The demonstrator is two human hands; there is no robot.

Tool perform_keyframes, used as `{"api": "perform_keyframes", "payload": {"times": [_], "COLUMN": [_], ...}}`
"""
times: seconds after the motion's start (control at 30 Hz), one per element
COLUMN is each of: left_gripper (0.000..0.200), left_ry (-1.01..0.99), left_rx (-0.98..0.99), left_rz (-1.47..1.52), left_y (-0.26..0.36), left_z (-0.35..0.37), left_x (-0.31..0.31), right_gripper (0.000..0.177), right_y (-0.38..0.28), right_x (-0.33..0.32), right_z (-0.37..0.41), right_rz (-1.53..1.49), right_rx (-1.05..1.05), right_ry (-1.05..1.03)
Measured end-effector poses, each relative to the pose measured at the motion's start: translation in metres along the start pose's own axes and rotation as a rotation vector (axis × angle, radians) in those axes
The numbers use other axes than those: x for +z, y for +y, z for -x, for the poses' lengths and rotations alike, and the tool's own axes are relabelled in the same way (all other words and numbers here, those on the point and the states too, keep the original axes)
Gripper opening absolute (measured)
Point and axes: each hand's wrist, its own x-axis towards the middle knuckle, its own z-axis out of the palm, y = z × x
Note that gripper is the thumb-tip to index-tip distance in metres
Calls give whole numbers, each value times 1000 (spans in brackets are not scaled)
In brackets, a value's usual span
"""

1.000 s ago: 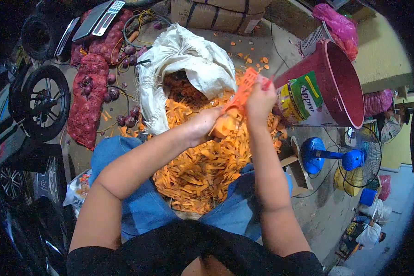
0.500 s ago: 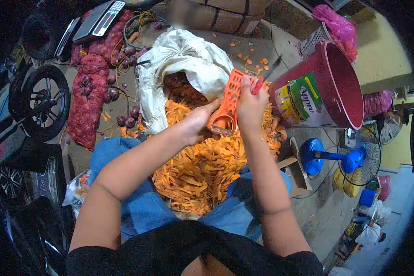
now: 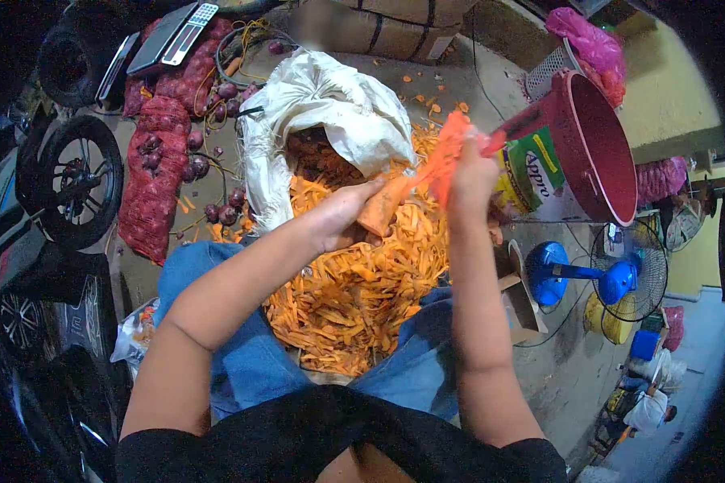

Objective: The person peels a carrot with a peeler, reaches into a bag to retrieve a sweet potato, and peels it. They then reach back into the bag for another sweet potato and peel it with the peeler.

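Observation:
A carrot [image 3: 382, 211] is in my left hand [image 3: 343, 217], its fingers wrapped round the lower end. My right hand [image 3: 474, 179] is closed on an orange peeler [image 3: 449, 158], blurred by motion, just to the right of the carrot. A red handle also shows at this hand, pointing toward the bucket. Under both hands lies a large heap of carrot peelings [image 3: 354, 294] between my knees. Behind the heap stands an open white sack [image 3: 330, 88] with darker peelings inside.
At the right is a red bucket [image 3: 568, 153], with a blue fan [image 3: 580, 274] nearer me. Red net bags of onions [image 3: 157, 201], a scale [image 3: 163, 40] and a motorcycle wheel [image 3: 80, 179] stand at the left. A person [image 3: 648, 410] is far off at the lower right.
The peeler has moved right and away from my left hand, with my right hand. More of the carrot now shows.

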Motion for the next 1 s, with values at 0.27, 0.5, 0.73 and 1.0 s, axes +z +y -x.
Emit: {"api": "perform_keyframes", "payload": {"times": [0.27, 0.5, 0.73, 1.0], "left_gripper": [33, 36, 37, 36], "left_ry": [5, 65, 79, 28], "left_rx": [3, 23, 176, 87], "left_rz": [-62, 82, -93, -106], "left_y": [-7, -8, -8, -11], "left_z": [-2, -8, -2, 8], "left_x": [5, -3, 11, 24], "right_gripper": [22, 21, 20, 25], "right_y": [31, 3, 4, 25], "right_x": [2, -8, 18, -27], "right_z": [1, -13, 36, -36], "right_rz": [246, 56, 266, 309], "right_rx": [-140, 28, -281, -87], "right_ry": [-49, 169, -156, 239]}}
